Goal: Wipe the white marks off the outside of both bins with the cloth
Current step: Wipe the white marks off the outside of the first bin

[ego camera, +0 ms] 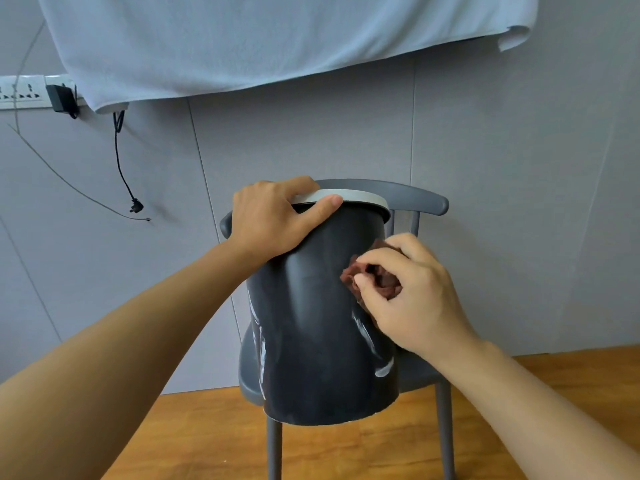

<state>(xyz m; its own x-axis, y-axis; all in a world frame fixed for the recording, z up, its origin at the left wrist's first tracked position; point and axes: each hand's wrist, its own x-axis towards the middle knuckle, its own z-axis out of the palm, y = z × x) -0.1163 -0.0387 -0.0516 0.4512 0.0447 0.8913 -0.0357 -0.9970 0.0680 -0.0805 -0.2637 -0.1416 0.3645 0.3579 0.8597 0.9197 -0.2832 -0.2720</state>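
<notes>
- A pale blue towel (277, 39) hangs on the grey wall at twelve o'clock; a white power strip (20, 93) with a black adapter (60, 98) sits at ten o'clock.
- A grey plastic chair (420, 199) on the wooden floor (346, 448) carries the dark round bin with a white rim (311, 323), tilted, centre frame.
- White marks (365, 332) streak its lower wall, toward five and seven o'clock.
- The left hand (270, 220) grips the rim.
- The right hand (408, 292) pinches a crumpled reddish-brown cloth (377, 277), seemingly pressed on the bin's side at three o'clock.
</notes>
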